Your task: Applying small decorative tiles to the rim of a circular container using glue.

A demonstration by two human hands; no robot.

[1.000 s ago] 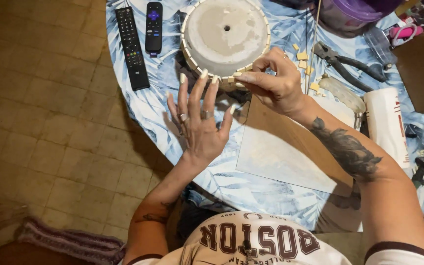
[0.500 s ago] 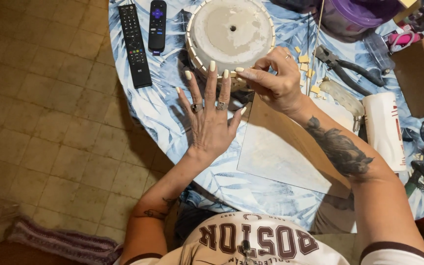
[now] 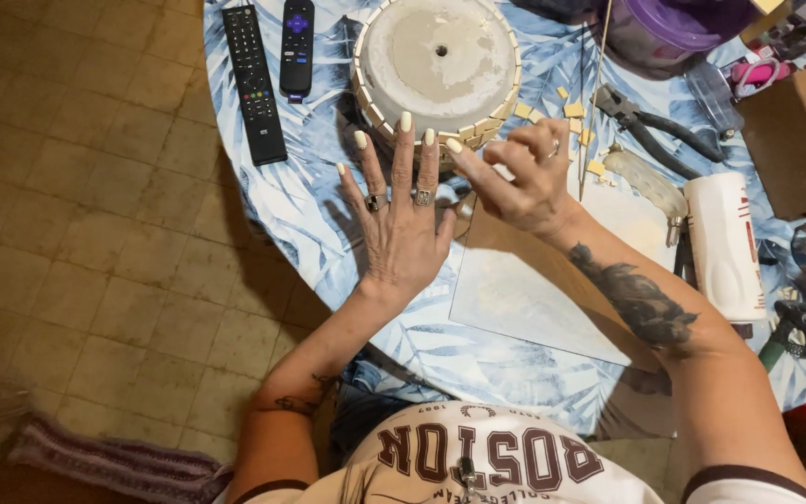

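Tiled pot [image 3: 438, 65] on leaf-print tablecloth [image 3: 310, 177]

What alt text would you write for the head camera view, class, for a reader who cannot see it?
A person's left hand lies flat, fingers spread, against an upturned round pot edged with small tan tiles, while the right hand pinches at its rim. Two black remotes, pliers and loose tiles lie on the leaf-print tablecloth.

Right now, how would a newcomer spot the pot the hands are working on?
Look at the far edge of the round table with the blue leaf-print cloth. Right of two black remotes, just beyond the left hand, sits an upturned pot. It alone is round and pale grey, with a centre hole and small cream tiles around its side.
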